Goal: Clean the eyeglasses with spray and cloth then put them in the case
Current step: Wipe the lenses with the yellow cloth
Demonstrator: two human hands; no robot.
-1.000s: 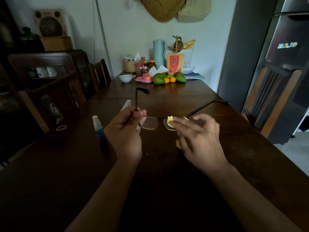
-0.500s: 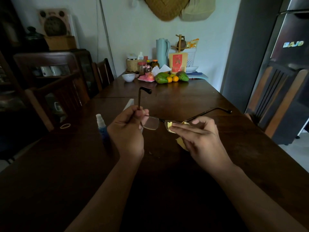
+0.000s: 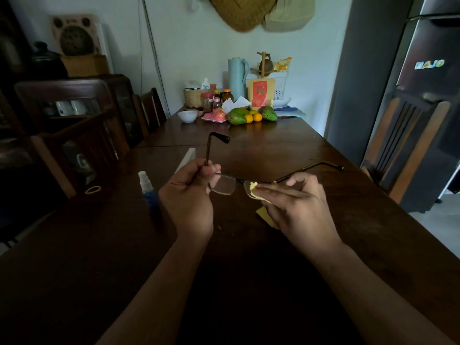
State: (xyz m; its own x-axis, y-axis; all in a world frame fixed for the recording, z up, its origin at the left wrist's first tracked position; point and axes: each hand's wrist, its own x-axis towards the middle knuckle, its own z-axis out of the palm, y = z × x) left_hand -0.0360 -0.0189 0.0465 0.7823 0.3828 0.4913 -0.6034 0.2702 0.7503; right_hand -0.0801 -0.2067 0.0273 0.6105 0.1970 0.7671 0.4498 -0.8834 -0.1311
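Thin dark-framed eyeglasses (image 3: 225, 184) hang above the dark wooden table (image 3: 348, 220), temples unfolded. My left hand (image 3: 189, 197) grips the left temple near its hinge, and that temple sticks straight up. My right hand (image 3: 296, 205) pinches a yellow cloth (image 3: 252, 187) around the right lens, with a corner of the cloth dangling below the palm. A small blue spray bottle (image 3: 147, 190) with a white cap stands on the table just left of my left hand. A whitish flat object (image 3: 187, 159), possibly the case, lies behind my left hand and is partly hidden.
A rubber band (image 3: 93, 189) lies near the table's left edge. Fruit (image 3: 245, 117), a white bowl (image 3: 187, 116), jars and a pale jug (image 3: 236, 77) crowd the far end. Wooden chairs (image 3: 408, 145) stand on both sides, with a fridge (image 3: 435, 95) at right.
The glasses have tilted, the right temple dropping lower and flatter. My right fingers with the cloth have slid along the right lens. The left hand has kept its grip.
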